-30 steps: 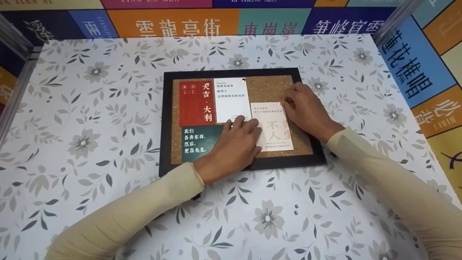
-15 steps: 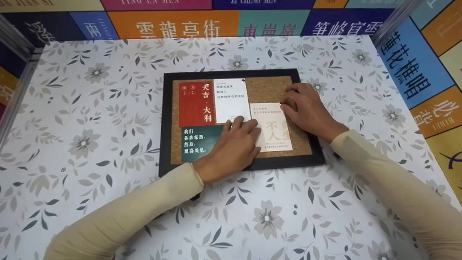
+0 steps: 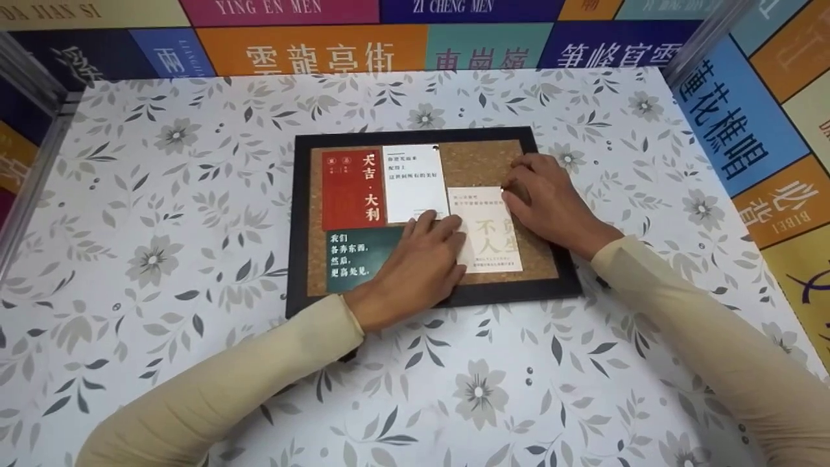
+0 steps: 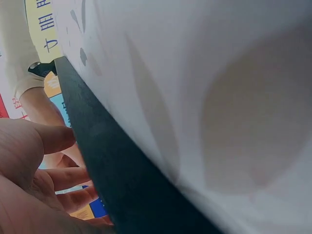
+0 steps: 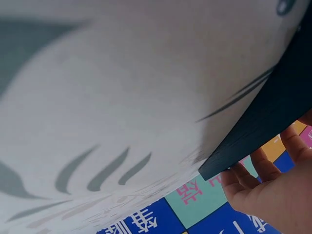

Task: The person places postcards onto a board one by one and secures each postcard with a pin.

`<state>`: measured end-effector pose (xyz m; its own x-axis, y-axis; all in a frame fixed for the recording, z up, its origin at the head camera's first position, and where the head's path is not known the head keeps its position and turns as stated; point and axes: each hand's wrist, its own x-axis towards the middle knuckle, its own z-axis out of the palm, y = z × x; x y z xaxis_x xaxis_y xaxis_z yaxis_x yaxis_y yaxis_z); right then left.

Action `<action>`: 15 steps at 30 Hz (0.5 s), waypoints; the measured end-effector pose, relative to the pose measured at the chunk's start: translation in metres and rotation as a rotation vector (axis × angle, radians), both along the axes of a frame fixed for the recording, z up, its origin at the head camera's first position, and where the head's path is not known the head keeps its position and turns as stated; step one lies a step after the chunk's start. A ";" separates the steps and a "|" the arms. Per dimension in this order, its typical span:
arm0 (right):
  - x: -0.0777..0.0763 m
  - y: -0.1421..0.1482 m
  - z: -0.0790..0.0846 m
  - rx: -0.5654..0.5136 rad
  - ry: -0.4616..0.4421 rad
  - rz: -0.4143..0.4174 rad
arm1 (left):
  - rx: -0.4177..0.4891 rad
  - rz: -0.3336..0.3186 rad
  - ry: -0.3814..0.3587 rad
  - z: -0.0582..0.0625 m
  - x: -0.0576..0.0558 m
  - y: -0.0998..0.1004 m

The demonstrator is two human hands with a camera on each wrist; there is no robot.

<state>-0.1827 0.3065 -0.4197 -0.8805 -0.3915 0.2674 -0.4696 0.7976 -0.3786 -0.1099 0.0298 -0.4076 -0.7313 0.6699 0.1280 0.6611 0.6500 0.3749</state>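
A black-framed cork board (image 3: 483, 162) lies on the table with several cards on it. My left hand (image 3: 415, 266) rests over the board's middle, its fingertips at the bottom of the white card (image 3: 412, 185) and the left side of the pale card (image 3: 496, 230). It covers part of the green card (image 3: 350, 253). At the pale card's top right corner, my right hand (image 3: 548, 201) pinches a small dark pin (image 3: 502, 188) between thumb and forefinger; the fingers mostly hide it. A red card (image 3: 350, 191) lies at the upper left.
The table (image 3: 194, 194) wears a white cloth with grey flowers and leaves. Colourful panels with lettering (image 3: 318, 52) stand behind it and along the right side (image 3: 726, 123). Another dark pin (image 3: 436, 148) sits at the white card's top right corner.
The view has tilted slightly, so the board sits a little lower in it. The dark pin at the pale card's corner shows more than before. Both hands keep nearly the same places.
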 end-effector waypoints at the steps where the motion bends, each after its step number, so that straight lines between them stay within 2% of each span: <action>1: 0.000 0.000 0.000 -0.001 0.006 0.003 | -0.002 -0.001 -0.005 0.001 0.000 0.000; 9: 0.002 0.002 -0.005 0.014 0.020 0.012 | -0.013 0.044 -0.038 0.006 -0.001 -0.006; 15: 0.007 0.002 -0.007 0.022 0.083 0.051 | -0.010 0.103 -0.046 0.008 -0.005 -0.016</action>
